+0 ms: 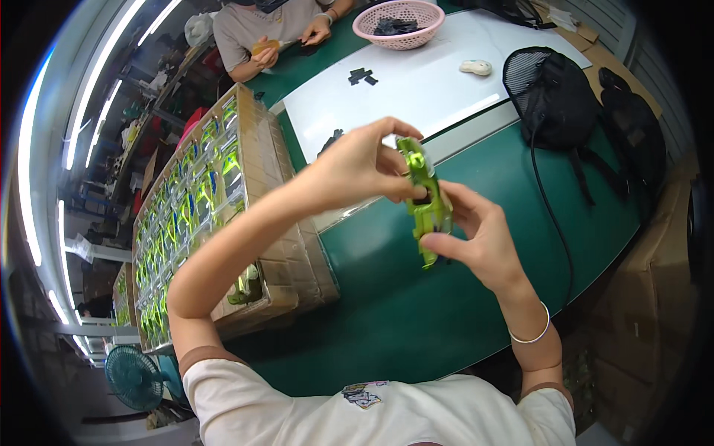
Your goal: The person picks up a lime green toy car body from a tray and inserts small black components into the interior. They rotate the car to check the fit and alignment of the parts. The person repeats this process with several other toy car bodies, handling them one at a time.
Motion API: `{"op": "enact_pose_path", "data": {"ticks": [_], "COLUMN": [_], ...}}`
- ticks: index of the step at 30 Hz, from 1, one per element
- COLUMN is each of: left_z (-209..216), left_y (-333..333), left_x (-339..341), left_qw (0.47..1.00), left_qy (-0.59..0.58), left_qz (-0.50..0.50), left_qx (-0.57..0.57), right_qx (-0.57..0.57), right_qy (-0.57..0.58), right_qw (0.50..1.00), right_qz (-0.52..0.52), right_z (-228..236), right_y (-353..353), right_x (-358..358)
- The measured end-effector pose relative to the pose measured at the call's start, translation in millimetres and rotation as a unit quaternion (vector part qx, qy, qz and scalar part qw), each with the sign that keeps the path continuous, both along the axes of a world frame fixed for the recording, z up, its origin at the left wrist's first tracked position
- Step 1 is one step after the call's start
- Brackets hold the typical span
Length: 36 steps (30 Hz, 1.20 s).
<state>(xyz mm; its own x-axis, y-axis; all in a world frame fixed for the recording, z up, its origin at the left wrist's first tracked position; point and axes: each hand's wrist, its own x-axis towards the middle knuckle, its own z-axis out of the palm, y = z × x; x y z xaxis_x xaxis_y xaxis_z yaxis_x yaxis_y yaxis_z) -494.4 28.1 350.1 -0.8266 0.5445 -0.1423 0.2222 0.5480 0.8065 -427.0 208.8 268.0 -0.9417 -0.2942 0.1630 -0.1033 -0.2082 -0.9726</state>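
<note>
The left hand [361, 165] and right hand [482, 234] grip a lime-green, elongated object [425, 215], seemingly plastic though blurred, above the smooth green counter [387, 312]. A cardboard box [286, 256] holds rows of bright-green items [178, 215]; a perforated pink basket [405, 42] holds black pieces [396, 27].

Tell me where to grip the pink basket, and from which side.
Probably best by the rim, a hand at its left and right, coming from the near side. The basket stands upright, wide and open, its wall flaring up to that rim; a level two-handed hold should keep the black pieces inside.
</note>
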Motion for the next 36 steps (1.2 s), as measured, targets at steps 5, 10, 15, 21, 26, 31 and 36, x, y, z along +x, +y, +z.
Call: {"op": "enact_pose_path", "data": {"ticks": [5, 10, 15, 21, 26, 31, 36], "left_z": [-7, -61, -96, -122, -124, -63, -77], "left_y": [-43, -80, -73, -80, -83, -64, -90], "left_x": [-87, -139, -153, -177, -188, -112, -98], "left_qw": [0.949, 0.869, 0.858, 0.866, 0.854, 0.89, 0.89], "left_qy": [0.226, 0.191, 0.236, 0.227, 0.199, 0.103, 0.097], "left_qz": [-0.041, -0.095, -0.062, -0.049, -0.146, -0.055, -0.033], "left_qx": [-0.215, -0.447, -0.452, -0.443, -0.458, -0.441, -0.445], "right_qx": [-0.207, -0.207, -0.18, -0.175, -0.192, -0.163, -0.152], "right_qy": [-0.096, -0.064, -0.071, -0.078, -0.072, -0.069, -0.089], "right_qw": [0.972, 0.97, 0.973, 0.972, 0.975, 0.983, 0.984], "right_qz": [-0.052, -0.111, -0.129, -0.139, -0.088, -0.054, -0.023], "right_z": [0, -4, -6, -23, -36, -39, -38], "right_y": [9, 3, 1, 3, 6, 27, 22], "right_x": [-9, -10, -11, -12, -11, -14, -13]}}
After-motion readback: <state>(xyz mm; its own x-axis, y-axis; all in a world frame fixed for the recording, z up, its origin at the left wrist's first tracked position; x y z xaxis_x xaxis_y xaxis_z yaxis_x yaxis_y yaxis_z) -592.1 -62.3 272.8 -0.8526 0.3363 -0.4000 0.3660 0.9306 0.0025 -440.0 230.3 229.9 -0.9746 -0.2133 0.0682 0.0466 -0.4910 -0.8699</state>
